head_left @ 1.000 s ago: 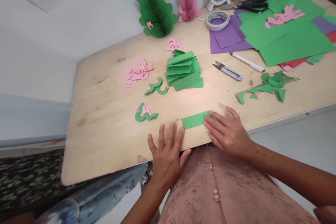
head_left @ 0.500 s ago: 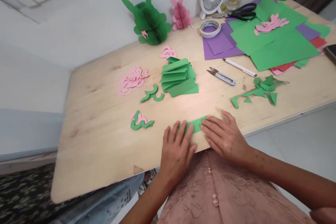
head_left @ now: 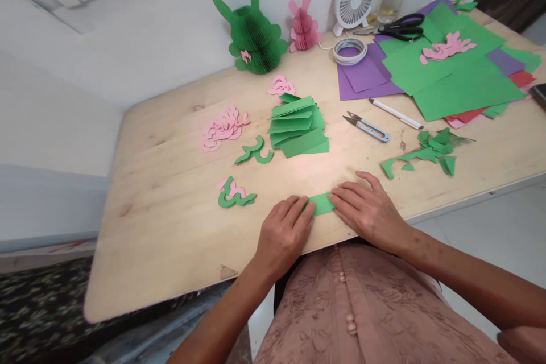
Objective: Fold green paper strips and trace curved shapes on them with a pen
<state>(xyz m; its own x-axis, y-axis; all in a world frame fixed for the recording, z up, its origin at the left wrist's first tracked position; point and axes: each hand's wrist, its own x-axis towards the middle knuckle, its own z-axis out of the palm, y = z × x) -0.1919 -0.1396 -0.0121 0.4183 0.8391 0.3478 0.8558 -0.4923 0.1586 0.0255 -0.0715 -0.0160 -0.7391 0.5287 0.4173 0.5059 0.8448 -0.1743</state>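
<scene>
A small green paper strip (head_left: 321,203) lies flat near the table's front edge, its two ends covered by my hands. My left hand (head_left: 286,230) is at its left end, fingers bent and drawn together on the paper; the fingertips are partly hidden. At the right end, my right hand (head_left: 367,210) rests with fingers stretched flat over the strip and the thumb apart. Beyond them sits a stack of folded green paper strips (head_left: 298,125). Curved green paper cutouts (head_left: 255,151) lie to its left, and more green and pink cutouts (head_left: 235,193) are nearer my left hand.
Blue thread snips (head_left: 367,127) and a white pen (head_left: 396,114) lie right of the stack, near green scraps (head_left: 430,153). Behind are tape rolls (head_left: 350,52), black scissors (head_left: 401,27), a fan (head_left: 355,0), green sheets (head_left: 469,88) and a green paper rabbit (head_left: 256,40).
My left hand's fingers have gone from spread flat to bent and closer together at the strip's left end. The right hand stays on the strip. The view has shifted slightly.
</scene>
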